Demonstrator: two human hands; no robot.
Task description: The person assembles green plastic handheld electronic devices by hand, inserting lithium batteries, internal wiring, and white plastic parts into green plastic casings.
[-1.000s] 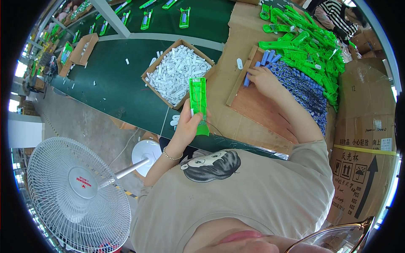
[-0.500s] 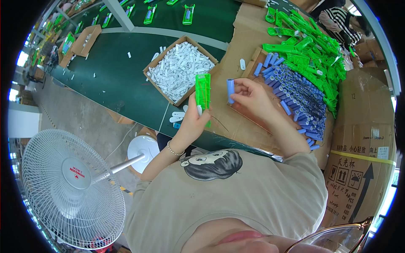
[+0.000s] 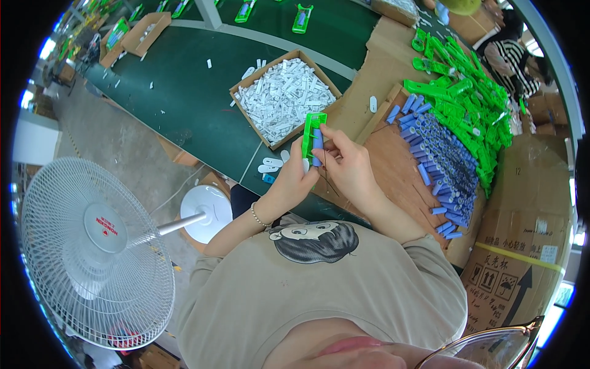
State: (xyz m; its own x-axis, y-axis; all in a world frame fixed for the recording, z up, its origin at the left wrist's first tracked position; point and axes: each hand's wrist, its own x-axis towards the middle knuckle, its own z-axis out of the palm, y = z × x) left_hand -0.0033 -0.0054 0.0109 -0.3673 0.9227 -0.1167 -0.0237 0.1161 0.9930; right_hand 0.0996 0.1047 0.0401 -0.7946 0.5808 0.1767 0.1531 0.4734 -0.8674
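Observation:
My left hand [image 3: 295, 178] is closed around the lower part of a green plastic housing [image 3: 312, 123], a long open shell held upright in front of my chest. My right hand [image 3: 345, 161] grips a blue-purple cylindrical battery cell [image 3: 317, 140] between thumb and fingers, at the housing's open side. Whether the cell sits fully inside the shell I cannot tell. Thin dark wires hang below the two hands. A small white piece [image 3: 305, 165] shows by my left thumb.
Beyond my hands stands a cardboard box [image 3: 270, 145] of small white parts. To the right, many battery cells [image 3: 439, 157] lie in a wooden tray [image 3: 384, 178], with a heap of green housings [image 3: 473, 104] behind. A white fan [image 3: 101, 246] stands at the left; a large carton [image 3: 516, 203] at the right.
My right hand has moved left with the battery cell and brought it against the green housing. The housing has turned, so its side now faces me more. The whole view has shifted slightly.

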